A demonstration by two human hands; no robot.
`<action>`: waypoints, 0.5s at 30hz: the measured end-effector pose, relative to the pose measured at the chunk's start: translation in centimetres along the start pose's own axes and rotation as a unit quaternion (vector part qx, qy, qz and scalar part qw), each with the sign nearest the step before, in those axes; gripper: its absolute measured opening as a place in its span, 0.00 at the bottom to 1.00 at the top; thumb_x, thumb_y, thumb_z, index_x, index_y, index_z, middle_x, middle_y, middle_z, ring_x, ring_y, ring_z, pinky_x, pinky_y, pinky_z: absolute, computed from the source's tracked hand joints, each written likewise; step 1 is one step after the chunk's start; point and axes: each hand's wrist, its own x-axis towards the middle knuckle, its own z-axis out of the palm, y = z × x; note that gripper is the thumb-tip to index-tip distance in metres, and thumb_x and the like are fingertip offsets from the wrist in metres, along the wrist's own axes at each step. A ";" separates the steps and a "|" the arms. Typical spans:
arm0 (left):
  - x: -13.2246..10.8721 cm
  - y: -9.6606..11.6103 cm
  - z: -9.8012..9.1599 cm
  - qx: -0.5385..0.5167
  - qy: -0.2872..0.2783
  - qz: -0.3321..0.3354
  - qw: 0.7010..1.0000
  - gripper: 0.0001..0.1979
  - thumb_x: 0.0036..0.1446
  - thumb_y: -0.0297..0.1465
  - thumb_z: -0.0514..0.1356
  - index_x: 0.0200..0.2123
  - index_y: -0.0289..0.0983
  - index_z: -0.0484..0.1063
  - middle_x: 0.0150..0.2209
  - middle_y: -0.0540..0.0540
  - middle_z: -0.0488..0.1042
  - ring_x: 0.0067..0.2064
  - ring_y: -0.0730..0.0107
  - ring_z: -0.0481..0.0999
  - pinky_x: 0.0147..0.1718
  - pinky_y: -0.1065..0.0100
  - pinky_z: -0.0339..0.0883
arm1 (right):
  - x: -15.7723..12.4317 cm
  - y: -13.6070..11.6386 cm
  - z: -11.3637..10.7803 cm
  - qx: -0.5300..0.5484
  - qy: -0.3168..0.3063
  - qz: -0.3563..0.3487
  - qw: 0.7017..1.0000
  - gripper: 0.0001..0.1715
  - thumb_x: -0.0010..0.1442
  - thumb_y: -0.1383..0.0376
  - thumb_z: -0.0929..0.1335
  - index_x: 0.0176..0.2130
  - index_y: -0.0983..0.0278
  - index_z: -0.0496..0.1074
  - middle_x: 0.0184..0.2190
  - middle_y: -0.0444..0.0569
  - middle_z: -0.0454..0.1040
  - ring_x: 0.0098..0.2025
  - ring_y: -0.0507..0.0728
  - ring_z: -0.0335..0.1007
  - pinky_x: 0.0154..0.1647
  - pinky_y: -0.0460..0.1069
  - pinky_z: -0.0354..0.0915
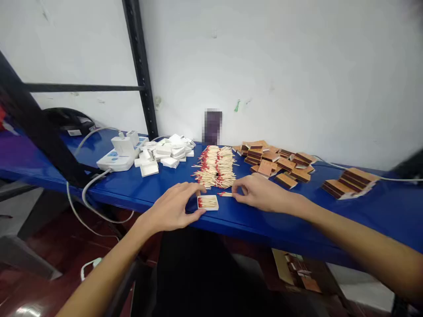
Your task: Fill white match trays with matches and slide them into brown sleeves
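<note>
A small white matchbox tray (212, 208) with red-tipped matches (207, 201) in it lies near the front edge of the blue shelf. My left hand (180, 204) grips this tray at its left end, thumb at the near side and fingers at the far side. Just right of the tray, my right hand (253, 192) pinches a few matches (226, 194), their red heads pointing left. Behind both hands spreads a large heap of loose matches (216, 167) in two rows.
White empty trays (168, 149) are piled at the back left, beside a power strip (120, 154) with cables. Brown matchbox sleeves (277, 160) lie heaped at the right, with stacked matchboxes (350, 181) farther right. A black metal post (140, 66) rises at the left. Below stands a carton (282, 266).
</note>
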 end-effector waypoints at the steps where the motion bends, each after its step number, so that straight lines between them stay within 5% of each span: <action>1: 0.0 0.1 -0.1 -0.001 -0.002 0.003 1.000 0.17 0.60 0.37 0.61 0.50 0.42 0.64 0.46 0.50 0.71 0.42 0.65 0.69 0.44 0.65 0.61 | -0.1 -0.2 -0.2 0.007 0.011 0.002 1.000 0.10 0.58 0.64 0.66 0.34 0.64 0.78 0.21 0.45 0.72 0.24 0.52 0.64 0.27 0.46 0.52; 7: -0.2 0.0 -0.5 -0.012 -0.005 0.011 1.000 0.11 0.56 0.35 0.62 0.39 0.40 0.64 0.37 0.52 0.70 0.38 0.66 0.68 0.39 0.66 0.60 | 0.8 -2.2 0.0 0.020 0.045 -0.044 0.998 0.10 0.61 0.65 0.66 0.36 0.63 0.78 0.23 0.45 0.74 0.24 0.51 0.64 0.28 0.46 0.51; 15: -0.2 0.0 -0.6 -0.023 -0.003 0.028 0.999 0.11 0.54 0.34 0.62 0.36 0.39 0.62 0.35 0.51 0.69 0.36 0.67 0.66 0.38 0.67 0.60 | 4.4 -3.7 2.2 -0.071 0.051 -0.063 0.994 0.14 0.64 0.63 0.64 0.38 0.62 0.78 0.32 0.51 0.79 0.34 0.56 0.71 0.30 0.47 0.51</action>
